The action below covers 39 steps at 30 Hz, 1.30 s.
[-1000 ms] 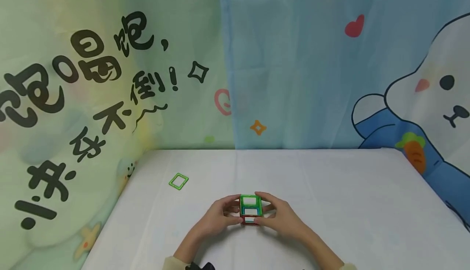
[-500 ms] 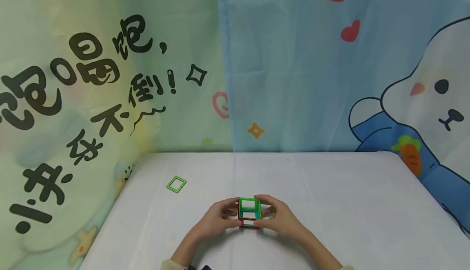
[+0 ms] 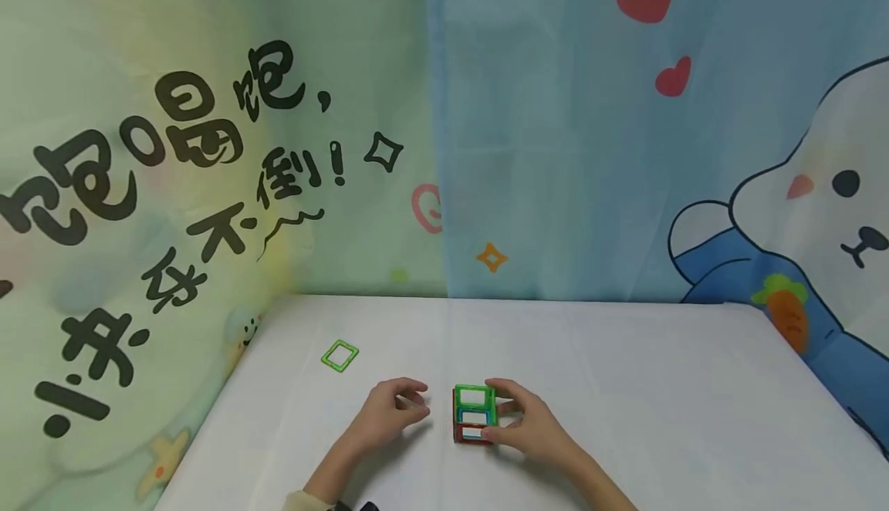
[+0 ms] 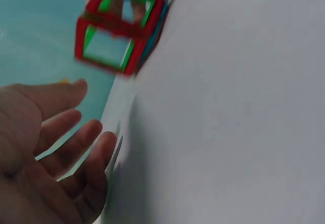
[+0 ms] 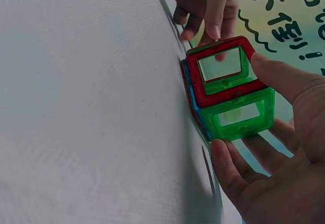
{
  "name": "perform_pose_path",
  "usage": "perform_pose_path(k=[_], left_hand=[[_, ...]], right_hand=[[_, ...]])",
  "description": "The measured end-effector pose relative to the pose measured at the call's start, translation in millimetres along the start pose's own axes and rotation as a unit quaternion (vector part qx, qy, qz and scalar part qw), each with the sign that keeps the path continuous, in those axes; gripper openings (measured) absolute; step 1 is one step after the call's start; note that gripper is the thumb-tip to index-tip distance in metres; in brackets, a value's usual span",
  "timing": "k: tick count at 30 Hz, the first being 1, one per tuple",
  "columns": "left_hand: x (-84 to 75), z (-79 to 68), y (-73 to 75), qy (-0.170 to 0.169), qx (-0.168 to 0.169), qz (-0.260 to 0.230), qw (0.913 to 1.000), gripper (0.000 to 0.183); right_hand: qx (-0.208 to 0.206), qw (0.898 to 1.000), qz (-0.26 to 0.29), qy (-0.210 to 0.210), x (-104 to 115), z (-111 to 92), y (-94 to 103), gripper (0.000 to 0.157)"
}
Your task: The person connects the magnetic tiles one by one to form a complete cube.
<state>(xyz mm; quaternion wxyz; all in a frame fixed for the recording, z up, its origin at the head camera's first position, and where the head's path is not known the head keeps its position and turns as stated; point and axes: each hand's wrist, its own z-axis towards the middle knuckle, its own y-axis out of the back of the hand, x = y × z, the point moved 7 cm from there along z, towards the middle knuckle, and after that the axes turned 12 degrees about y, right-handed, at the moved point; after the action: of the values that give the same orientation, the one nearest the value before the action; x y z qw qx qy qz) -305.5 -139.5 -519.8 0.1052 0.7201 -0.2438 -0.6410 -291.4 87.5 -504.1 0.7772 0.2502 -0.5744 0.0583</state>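
Observation:
An open-framed cube of magnetic tiles (image 3: 475, 407) stands on the white table, with red, green and blue edges. My right hand (image 3: 525, 424) holds its right side, thumb at the near edge and fingers toward the far edge. In the right wrist view the thumb lies on the red tile (image 5: 203, 89) and the other fingers are by the green one (image 5: 249, 127). Left of the cube, my left hand (image 3: 386, 416) is apart from it, fingers loosely bent and nothing in them. A loose green square tile (image 3: 348, 360) lies farther back on the left.
The white tabletop (image 3: 625, 387) spreads out to both sides and behind the hands. A printed curtain (image 3: 556, 148) hangs along the back edge, and another with black lettering covers the left side.
My left hand has let go of the cube and moved left, away from it. The right hand keeps its hold on the cube. The head view has shifted slightly.

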Motion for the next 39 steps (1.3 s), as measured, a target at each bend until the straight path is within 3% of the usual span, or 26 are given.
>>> perform_pose_path(k=[4, 9, 12, 16, 20, 25, 29, 39], left_hand=[[11.2, 0.2, 37.9, 0.0, -0.082, 0.041, 0.9958, 0.024], [30.6, 0.8, 91.9, 0.04, -0.194, 0.066, 0.978, 0.023], [41.4, 1.8, 117.4, 0.073, -0.229, 0.068, 0.9684, 0.028], [51.4, 3.3, 138.6, 0.106, -0.247, 0.071, 0.9605, 0.037], [57.4, 7.2, 146.3, 0.111, -0.256, 0.077, 0.9571, 0.044], [63.3, 15.7, 139.9, 0.109, -0.248, 0.088, 0.9587, 0.048], [65.2, 19.1, 137.3, 0.106, -0.265, 0.088, 0.9544, 0.052], [72.1, 17.9, 134.7, 0.144, -0.256, 0.111, 0.9494, 0.066]], right_hand=[[0.003, 1.0, 0.006, -0.006, -4, -4, -0.4, 0.076], [0.007, 1.0, 0.007, -0.016, -9, -5, -1.5, 0.078], [0.01, 1.0, 0.004, -0.017, -9, -4, -3.1, 0.078], [0.014, 1.0, 0.005, -0.016, -9, 0, -4.6, 0.078], [0.017, 1.0, 0.005, -0.012, -10, 2, -4.6, 0.076], [0.023, 1.0, 0.006, -0.01, -12, -2, -0.7, 0.075], [0.025, 1.0, 0.009, -0.007, -11, -5, 1.6, 0.074], [0.036, 0.999, 0.023, -0.008, -12, -7, -1.3, 0.073]])
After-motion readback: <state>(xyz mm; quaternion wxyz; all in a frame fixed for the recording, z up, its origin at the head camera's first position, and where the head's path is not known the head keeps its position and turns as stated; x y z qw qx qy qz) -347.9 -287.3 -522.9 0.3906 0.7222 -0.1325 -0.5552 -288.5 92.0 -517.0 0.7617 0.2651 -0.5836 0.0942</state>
